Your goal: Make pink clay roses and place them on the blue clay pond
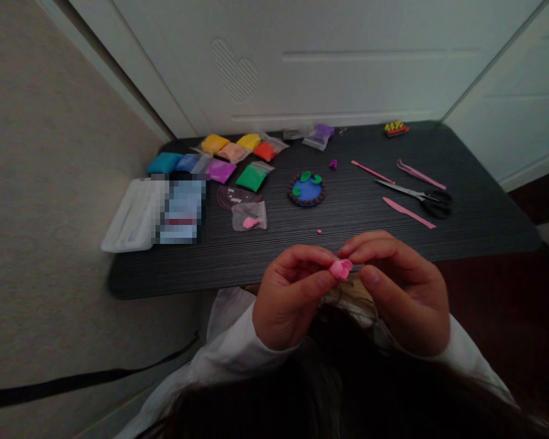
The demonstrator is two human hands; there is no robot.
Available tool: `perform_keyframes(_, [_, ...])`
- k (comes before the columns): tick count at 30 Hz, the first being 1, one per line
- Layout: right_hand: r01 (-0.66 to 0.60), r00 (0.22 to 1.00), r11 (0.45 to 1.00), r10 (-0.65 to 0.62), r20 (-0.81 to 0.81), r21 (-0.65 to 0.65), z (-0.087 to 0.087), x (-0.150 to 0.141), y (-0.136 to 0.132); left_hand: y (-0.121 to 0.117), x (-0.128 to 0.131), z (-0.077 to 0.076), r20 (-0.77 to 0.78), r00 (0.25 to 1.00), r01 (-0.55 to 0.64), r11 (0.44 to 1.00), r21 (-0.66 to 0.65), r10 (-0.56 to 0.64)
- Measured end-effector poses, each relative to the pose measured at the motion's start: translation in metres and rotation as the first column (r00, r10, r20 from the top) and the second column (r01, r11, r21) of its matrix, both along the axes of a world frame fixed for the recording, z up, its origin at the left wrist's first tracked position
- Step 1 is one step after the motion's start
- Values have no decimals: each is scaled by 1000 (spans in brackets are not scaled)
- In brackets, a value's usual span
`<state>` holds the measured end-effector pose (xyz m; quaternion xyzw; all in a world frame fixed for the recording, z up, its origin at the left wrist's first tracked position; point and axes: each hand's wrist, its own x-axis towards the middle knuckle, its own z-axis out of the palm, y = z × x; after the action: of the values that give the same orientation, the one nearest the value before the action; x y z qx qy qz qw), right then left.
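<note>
Both my hands meet near the front edge of the dark table, pinching one small lump of pink clay. My left hand grips it between thumb and forefinger from the left. My right hand pinches it from the right with fingers curled over the top. Past my hands, a tiny pink crumb lies on the table, and farther back sits a round blue clay disc with a brown rim and green leaf shapes on it.
Several bags of coloured clay lie at the back left, a clear bag with pink clay nearer. A white case overhangs the left edge. Black-handled scissors and pink modelling tools lie at the right. A white door stands behind.
</note>
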<state>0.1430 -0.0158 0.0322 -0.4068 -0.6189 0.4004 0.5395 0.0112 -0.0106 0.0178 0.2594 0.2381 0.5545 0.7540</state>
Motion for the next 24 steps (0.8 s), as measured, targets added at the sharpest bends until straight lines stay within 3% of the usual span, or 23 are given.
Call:
perform_keyframes(5, [-53, 992, 999, 52, 112, 3, 8, 5, -1, -1, -5, 2, -177, 980, -51, 975, 217, 91])
perform_keyframes(12, [-110, 965, 991, 89, 246, 72, 16, 13, -3, -1, -20, 12, -457, 857, 44, 848, 528, 240])
perform_keyframes(15, [-136, 956, 986, 106, 274, 95, 17, 16, -2, -2, -25, 13, -511, 814, 99, 801, 591, 276])
perform_keyframes(21, [-213, 935, 972, 175, 308, 96, 20, 20, -4, -1, -26, 12, -502, 801, 116, 737, 665, 327])
perform_keyframes(24, [-220, 933, 972, 184, 309, 85, 18, 22, -2, 1, -27, 10, -502, 805, 124, 738, 664, 317])
